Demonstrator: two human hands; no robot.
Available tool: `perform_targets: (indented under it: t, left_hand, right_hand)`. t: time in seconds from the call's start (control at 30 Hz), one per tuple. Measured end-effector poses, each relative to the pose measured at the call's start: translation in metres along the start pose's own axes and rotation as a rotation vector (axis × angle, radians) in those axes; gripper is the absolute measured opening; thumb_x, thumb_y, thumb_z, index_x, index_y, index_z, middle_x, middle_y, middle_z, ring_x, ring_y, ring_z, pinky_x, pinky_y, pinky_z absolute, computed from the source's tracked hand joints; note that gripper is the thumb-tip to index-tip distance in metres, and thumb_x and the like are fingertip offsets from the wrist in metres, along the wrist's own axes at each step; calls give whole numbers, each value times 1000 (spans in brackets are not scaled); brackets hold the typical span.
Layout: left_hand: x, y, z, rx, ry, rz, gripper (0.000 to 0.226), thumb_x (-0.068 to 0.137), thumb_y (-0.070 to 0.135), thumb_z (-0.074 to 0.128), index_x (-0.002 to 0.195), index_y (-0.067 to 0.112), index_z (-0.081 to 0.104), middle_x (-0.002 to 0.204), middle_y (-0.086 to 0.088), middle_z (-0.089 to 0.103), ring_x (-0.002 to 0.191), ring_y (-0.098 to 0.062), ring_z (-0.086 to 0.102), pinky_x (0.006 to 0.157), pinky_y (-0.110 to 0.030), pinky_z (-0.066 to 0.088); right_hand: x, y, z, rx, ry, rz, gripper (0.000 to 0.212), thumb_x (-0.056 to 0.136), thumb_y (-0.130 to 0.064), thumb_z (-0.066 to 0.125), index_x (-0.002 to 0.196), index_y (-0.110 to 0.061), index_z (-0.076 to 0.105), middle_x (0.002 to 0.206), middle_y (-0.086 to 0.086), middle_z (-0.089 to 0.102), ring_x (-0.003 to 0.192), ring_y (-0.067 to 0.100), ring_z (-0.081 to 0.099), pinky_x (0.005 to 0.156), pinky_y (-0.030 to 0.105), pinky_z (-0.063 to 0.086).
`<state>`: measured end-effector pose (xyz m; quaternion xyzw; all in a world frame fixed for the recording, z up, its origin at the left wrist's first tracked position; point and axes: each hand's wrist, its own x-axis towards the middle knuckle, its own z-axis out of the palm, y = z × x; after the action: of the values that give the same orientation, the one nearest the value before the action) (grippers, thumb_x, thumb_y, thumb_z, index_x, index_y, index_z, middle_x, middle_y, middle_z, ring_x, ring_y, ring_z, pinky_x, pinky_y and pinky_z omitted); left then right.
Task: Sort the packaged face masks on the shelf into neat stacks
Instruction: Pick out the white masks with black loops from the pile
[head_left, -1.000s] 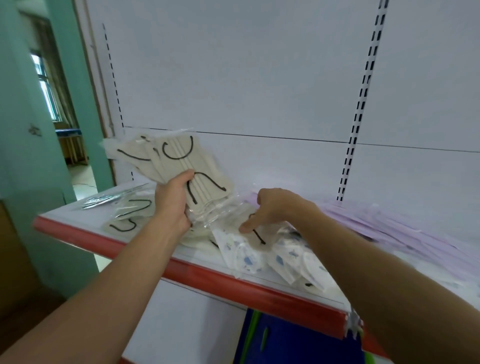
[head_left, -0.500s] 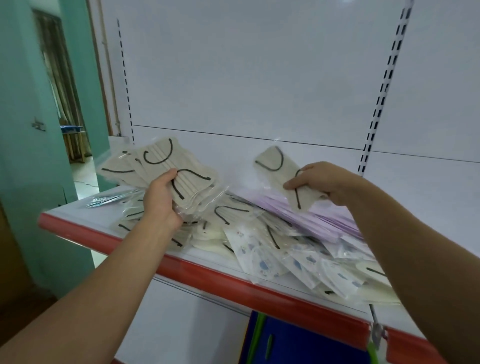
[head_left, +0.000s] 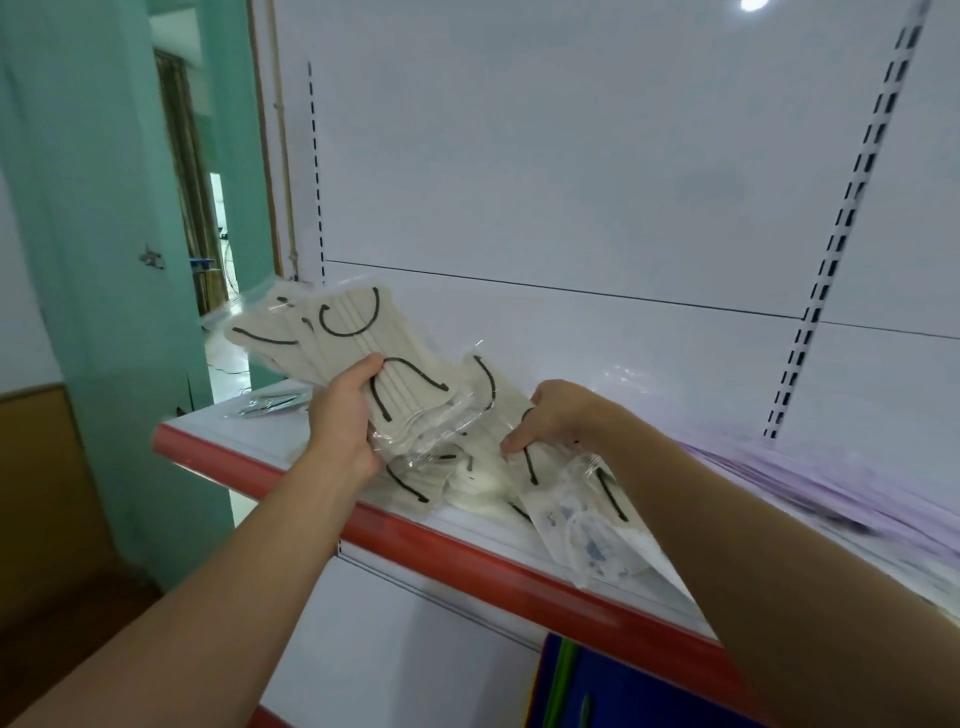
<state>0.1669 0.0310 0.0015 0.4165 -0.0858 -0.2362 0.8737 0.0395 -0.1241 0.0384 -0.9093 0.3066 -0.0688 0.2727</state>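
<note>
My left hand grips a fanned bundle of cream masks with black ear loops, each in clear wrap, held tilted above the shelf. My right hand is just right of the bundle, its fingers curled and pinching one more cream mask packet whose upper end lies against the bundle's back. Loose cream packets lie on the shelf under both hands. White packets with a blue print lie at the front edge, partly under my right forearm.
A spread of pale purple mask packets covers the shelf's right part. A few clear packets lie at its left end. The white back panel has slotted uprights. A blue item sits below the shelf; a green door frame stands left.
My right hand has come down and left with the single cream packet, from mid-air to the bundle in my left hand. The view has shifted slightly left.
</note>
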Motion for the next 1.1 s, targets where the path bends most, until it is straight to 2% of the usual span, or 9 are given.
perform_targets:
  t: [0.13, 0.33, 0.47, 0.57, 0.63, 0.73, 0.8, 0.93, 1.1]
  left_hand:
    - [3, 1, -5, 13, 26, 7, 38, 88, 23, 68, 122, 8, 67, 116, -13, 71, 101, -32, 70, 68, -47, 61]
    - [1, -3, 8, 23, -16, 14, 38, 84, 23, 72, 119, 8, 69, 113, -13, 72, 100, -32, 71, 72, -48, 60]
    - [-4, -14, 32, 24, -32, 9, 36, 85, 23, 71, 118, 8, 70, 110, -13, 73, 96, -32, 72, 66, -43, 60]
    - [-15, -29, 62, 30, -107, -24, 35, 85, 20, 72, 117, 7, 69, 109, -14, 73, 96, -33, 72, 77, -58, 58]
    - [-25, -43, 88, 73, -160, -11, 35, 83, 20, 74, 115, 7, 70, 106, -14, 74, 94, -32, 72, 75, -55, 59]
    - [-47, -68, 134, 140, -277, -25, 35, 82, 22, 75, 114, 8, 71, 100, -12, 75, 88, -29, 73, 64, -39, 60]
    - [-69, -85, 165, 166, -406, -97, 38, 82, 31, 75, 114, 11, 72, 99, -12, 76, 89, -31, 73, 72, -45, 61]
    - [-110, -119, 216, 203, -633, -219, 55, 86, 65, 58, 115, 20, 70, 103, -10, 76, 94, -30, 73, 87, -48, 57]
    - [-159, -177, 275, 298, -792, -354, 30, 92, 24, 64, 116, 8, 70, 100, -15, 75, 86, -30, 74, 67, -36, 61]
  right_hand:
    - [-3, 3, -8, 77, 30, 28, 60, 73, -17, 83, 123, 4, 58, 125, 18, 62, 102, 29, 62, 86, 33, 51]
    - [-16, 29, -59, 546, 9, 130, 18, 76, 1, 76, 93, 2, 67, 88, 19, 74, 73, 31, 72, 69, 42, 61]
    - [-43, 54, -87, 883, 60, 16, 30, 82, 0, 71, 110, 0, 63, 97, 18, 72, 73, 28, 72, 57, 37, 61]
    - [-63, 62, -93, 1073, 71, -86, 34, 80, -4, 69, 113, -1, 62, 97, 16, 72, 74, 25, 73, 61, 35, 61]
    - [-74, 66, -96, 1169, 68, -178, 36, 76, -10, 69, 110, -2, 63, 94, 13, 73, 77, 22, 72, 66, 33, 61]
    - [-86, 79, -105, 1165, 172, -216, 23, 85, -9, 66, 107, -3, 64, 95, 12, 73, 80, 22, 72, 71, 33, 61]
    - [-96, 93, -112, 1040, 331, -133, 14, 88, -10, 68, 101, -5, 64, 98, 12, 73, 80, 22, 71, 70, 33, 60]
    - [-123, 143, -126, 978, 545, 39, 36, 81, -22, 78, 110, -9, 60, 105, 13, 72, 91, 27, 71, 82, 41, 59]
    - [-185, 218, -157, 1049, 598, 140, 32, 87, -19, 69, 116, -9, 60, 99, 10, 74, 86, 24, 73, 74, 38, 61]
